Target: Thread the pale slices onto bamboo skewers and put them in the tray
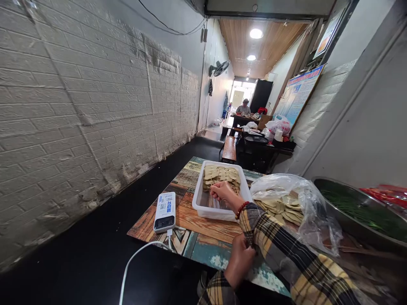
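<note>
A white plastic tray (197, 199) on the table holds rows of pale, flat food slices (221, 173) threaded on thin wooden skewers. Over the tray's near half, my right hand (225, 192) is pinched on the stick end of a skewer, with a red bead bracelet at its wrist. My left hand (240, 259) is curled closed lower down, by the near table edge and below my right forearm. My sleeve partly covers its fingers, so what they hold, if anything, is hidden. Right of the tray, more loose slices (280, 208) lie in a clear plastic bag (286, 182).
A white power bank (165, 212) with a plugged cable (127, 271) sits at the table's left. At right stands a metal basin (321, 180) of greens, with a red package (388, 195) behind. Beyond are a bench (229, 148), cluttered tables and a seated person (244, 108).
</note>
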{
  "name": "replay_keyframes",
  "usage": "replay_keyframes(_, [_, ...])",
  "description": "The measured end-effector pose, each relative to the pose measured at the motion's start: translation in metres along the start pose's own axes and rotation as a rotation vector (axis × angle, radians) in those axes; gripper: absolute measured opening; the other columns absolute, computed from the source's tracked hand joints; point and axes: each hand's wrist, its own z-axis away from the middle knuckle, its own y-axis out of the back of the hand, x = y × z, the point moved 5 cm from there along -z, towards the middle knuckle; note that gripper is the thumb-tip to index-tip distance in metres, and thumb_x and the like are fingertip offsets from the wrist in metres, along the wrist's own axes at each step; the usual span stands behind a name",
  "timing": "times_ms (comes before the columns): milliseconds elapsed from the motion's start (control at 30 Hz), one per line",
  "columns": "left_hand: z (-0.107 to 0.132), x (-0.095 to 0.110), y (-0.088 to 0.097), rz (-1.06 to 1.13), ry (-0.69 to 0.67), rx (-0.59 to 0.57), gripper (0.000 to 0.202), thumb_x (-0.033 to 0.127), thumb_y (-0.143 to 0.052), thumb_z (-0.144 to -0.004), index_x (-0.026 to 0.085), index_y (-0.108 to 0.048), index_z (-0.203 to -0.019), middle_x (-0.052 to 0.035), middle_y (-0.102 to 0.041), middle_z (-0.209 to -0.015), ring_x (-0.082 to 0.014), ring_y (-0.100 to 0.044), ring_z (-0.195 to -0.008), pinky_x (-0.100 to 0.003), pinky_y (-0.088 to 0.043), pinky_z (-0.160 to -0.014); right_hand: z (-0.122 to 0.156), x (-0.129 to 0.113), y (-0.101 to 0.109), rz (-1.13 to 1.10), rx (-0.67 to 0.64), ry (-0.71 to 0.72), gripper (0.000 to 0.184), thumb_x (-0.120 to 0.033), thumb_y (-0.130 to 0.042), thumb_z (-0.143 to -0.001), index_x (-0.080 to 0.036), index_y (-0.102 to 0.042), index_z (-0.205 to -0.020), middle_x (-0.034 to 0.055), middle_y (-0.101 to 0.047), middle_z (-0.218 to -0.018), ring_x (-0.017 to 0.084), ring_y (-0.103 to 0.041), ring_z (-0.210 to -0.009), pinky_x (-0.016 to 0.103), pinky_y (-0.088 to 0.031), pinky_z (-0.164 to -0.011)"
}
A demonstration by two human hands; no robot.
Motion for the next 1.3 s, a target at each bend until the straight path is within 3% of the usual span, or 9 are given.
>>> replay_keyframes(233, [-0.005, -0.006, 0.001, 0.118, -0.016, 0.012, 0.02, 0.033, -0.056, -0.075, 0.015, -0.065, -0.071, -0.0028, -0.062, -0.064, -0.017, -0.059, -0.064, -0.027, -0.045, -0.063, 0.026, -0.019, 0.021, 0.097, -0.026, 0.095, 0.023, -0.01, -0.057, -0.077, -0.014, -0.063, -0.056, -0.0054, -0.054, -0.041, 0.004, -0.041, -0.032, 0.014, -0.028, -0.034])
replay_keyframes(367, [-0.006, -0.005, 0.001, 0.167, 0.064, 0.02, 0.02, 0.035, -0.06, -0.073, 0.015, -0.063, -0.078, -0.0011, -0.063, -0.065, -0.0144, -0.059, -0.055, -0.025, -0.043, -0.058, 0.058, -0.018, 0.061, 0.081, 0.003, 0.149, 0.019, -0.017, -0.056, -0.081, -0.014, -0.069, -0.068, -0.005, -0.057, -0.048, 0.003, -0.042, -0.034, 0.014, -0.03, -0.036])
replay_keyframes(467, [-0.006, -0.002, 0.004, 0.153, 0.111, 0.044, 0.025, 0.038, -0.064, -0.072, 0.015, -0.063, -0.084, -0.0025, -0.067, -0.072, -0.015, -0.062, -0.06, -0.026, -0.045, -0.062, 0.087, -0.006, 0.116, 0.065, 0.081, 0.171, 0.021, -0.026, -0.056, -0.083, -0.014, -0.071, -0.073, -0.0036, -0.06, -0.053, 0.003, -0.043, -0.036, 0.015, -0.03, -0.037])
replay_keyframes(733, [-0.012, -0.003, 0.01, 0.046, 0.135, 0.063, 0.039, 0.046, -0.07, -0.071, 0.015, -0.067, -0.095, -0.0058, -0.072, -0.083, -0.017, -0.065, -0.068, -0.027, -0.048, -0.067, 0.179, 0.051, 0.299, 0.026, 0.482, 0.179, 0.038, -0.049, -0.056, -0.077, -0.013, -0.069, -0.08, -0.0024, -0.055, -0.055, 0.006, -0.041, -0.039, 0.017, -0.028, -0.037])
replay_keyframes(933, [-0.019, -0.005, 0.015, 0.021, 0.217, 0.133, 0.05, 0.05, -0.078, -0.061, 0.016, -0.068, -0.095, -0.0044, -0.073, -0.083, -0.016, -0.065, -0.07, -0.023, -0.049, -0.065, 0.243, 0.107, 0.385, 0.194, 0.712, 0.126, 0.045, -0.048, -0.044, -0.084, -0.011, -0.069, -0.088, 0.002, -0.061, -0.061, 0.009, -0.046, -0.041, 0.02, -0.033, -0.041])
replay_keyframes(1100, [-0.022, 0.001, 0.005, 0.082, 0.278, 0.2, 0.057, 0.052, -0.083, -0.051, 0.015, -0.069, -0.092, -0.0031, -0.072, -0.078, -0.0147, -0.063, -0.066, -0.021, -0.05, -0.061, 0.266, 0.153, 0.415, 0.519, 0.746, 0.06, 0.03, -0.035, -0.049, -0.085, -0.015, -0.071, -0.079, 0.005, -0.067, -0.067, 0.016, -0.059, -0.057, 0.024, -0.041, -0.054])
replay_keyframes(1200, [-0.021, 0.003, -0.008, 0.07, 0.283, 0.187, 0.057, 0.051, -0.083, -0.051, 0.015, -0.069, -0.092, -0.0034, -0.072, -0.076, -0.0149, -0.062, -0.065, -0.022, -0.05, -0.062, 0.264, 0.171, 0.411, 0.707, 0.683, 0.084, 0.019, -0.022, -0.055, -0.083, -0.018, -0.073, -0.086, 0.0075, -0.071, -0.089, 0.019, -0.064, -0.083, 0.027, -0.044, -0.073])
replay_keyframes(1300, [-0.022, 0.005, -0.022, 0.051, 0.263, 0.134, 0.052, 0.051, -0.082, -0.054, 0.015, -0.07, -0.089, -0.0039, -0.071, -0.075, -0.0146, -0.06, -0.064, -0.023, -0.049, -0.061, 0.256, 0.183, 0.404, 0.845, 0.603, 0.135, 0.025, -0.013, -0.059, -0.08, -0.02, -0.072, -0.1, 0.0071, -0.07, -0.103, 0.019, -0.061, -0.097, 0.028, -0.042, -0.086])
